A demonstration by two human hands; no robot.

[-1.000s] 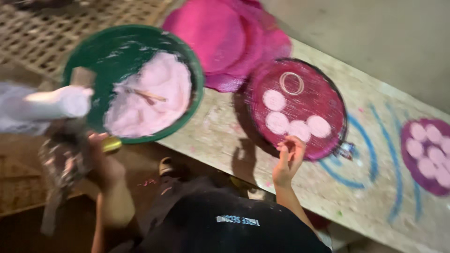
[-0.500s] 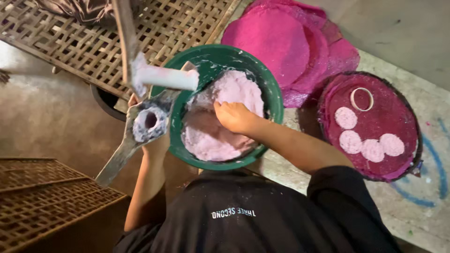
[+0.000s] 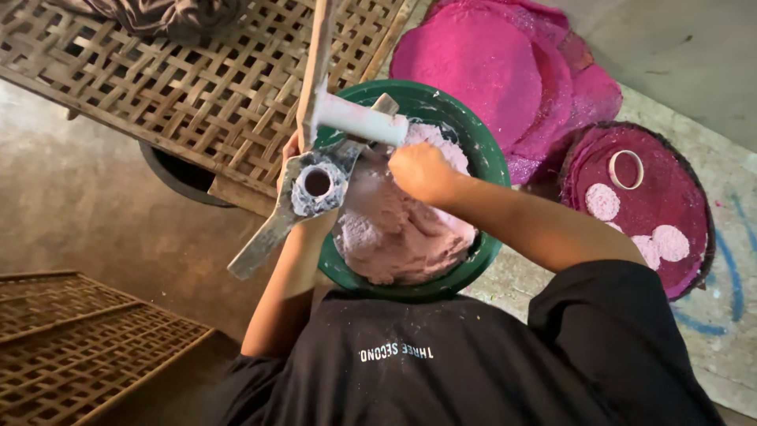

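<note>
Head view shows our left hand clenched around a dough-caked metal press, its hollow barrel facing up, held over the near-left rim of the green bowl. Just right of that grip, our right hand is closed on the pink dough heaped in the bowl. Farther right sits a round magenta tray carrying pale dough discs.

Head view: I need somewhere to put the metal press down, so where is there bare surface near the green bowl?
Bare concrete floor lies left of the bowl, between the two bamboo lattices. A bare strip of painted bench shows right of the dark round tray. Crowded: the bowl full of pink dough, the stacked pink mats, the tray with discs.
</note>
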